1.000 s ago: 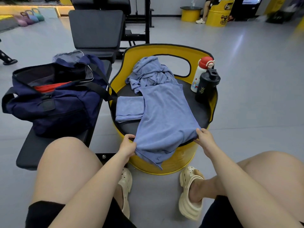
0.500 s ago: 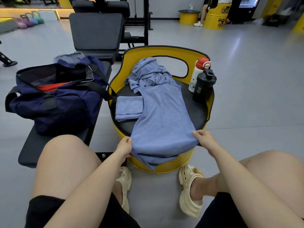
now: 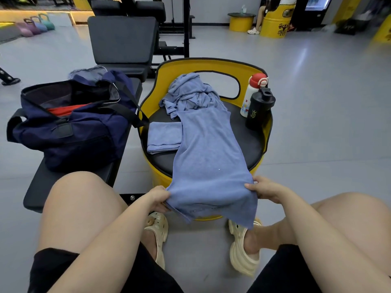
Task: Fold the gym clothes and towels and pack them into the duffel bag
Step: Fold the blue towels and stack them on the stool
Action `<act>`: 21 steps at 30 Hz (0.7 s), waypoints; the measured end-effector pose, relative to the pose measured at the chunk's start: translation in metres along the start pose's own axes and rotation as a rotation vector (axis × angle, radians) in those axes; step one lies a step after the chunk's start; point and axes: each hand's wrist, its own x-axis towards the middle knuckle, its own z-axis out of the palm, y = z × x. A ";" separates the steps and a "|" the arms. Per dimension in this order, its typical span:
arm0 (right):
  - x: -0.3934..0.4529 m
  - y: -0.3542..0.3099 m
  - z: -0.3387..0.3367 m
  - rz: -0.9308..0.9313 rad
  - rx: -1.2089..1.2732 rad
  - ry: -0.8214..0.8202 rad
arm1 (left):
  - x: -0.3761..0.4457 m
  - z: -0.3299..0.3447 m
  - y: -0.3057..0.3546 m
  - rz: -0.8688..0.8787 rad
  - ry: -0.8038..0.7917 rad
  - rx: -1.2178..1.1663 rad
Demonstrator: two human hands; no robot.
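Observation:
A long blue towel (image 3: 208, 153) lies stretched over the black seat of a yellow barrel stool (image 3: 211, 66), its near end hanging past the front rim. My left hand (image 3: 158, 197) grips the towel's near left corner. My right hand (image 3: 264, 190) pinches its near right corner. A small folded blue towel (image 3: 164, 136) sits on the seat at the left. Crumpled blue clothing (image 3: 188, 94) is piled at the seat's back. The navy duffel bag (image 3: 69, 125) stands unzipped on a black bench (image 3: 40, 187) to my left, with something red inside.
A white bottle with a red cap (image 3: 252, 94) and a black shaker bottle (image 3: 259, 108) stand on the stool's right side. An upright bench pad (image 3: 122, 39) and rack lie behind. My knees and sandalled feet flank the stool. A person sits at the far right (image 3: 262, 15).
Both hands have drawn the towel's near end toward me, past the stool's front rim, so more of it hangs off the edge.

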 end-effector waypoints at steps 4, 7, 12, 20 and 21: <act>-0.003 -0.002 0.001 0.075 -0.014 0.118 | -0.002 -0.001 -0.002 0.038 0.062 0.131; -0.002 -0.007 0.003 0.069 0.037 0.204 | 0.003 -0.002 0.000 0.121 0.196 0.120; 0.012 -0.020 0.003 -0.009 0.205 0.325 | 0.007 -0.003 0.020 0.223 0.228 -0.089; 0.043 -0.067 -0.014 -0.024 0.333 0.336 | 0.019 -0.010 0.083 0.211 0.103 -0.388; 0.049 -0.073 -0.016 -0.020 0.316 0.327 | 0.022 -0.012 0.091 0.206 0.101 -0.390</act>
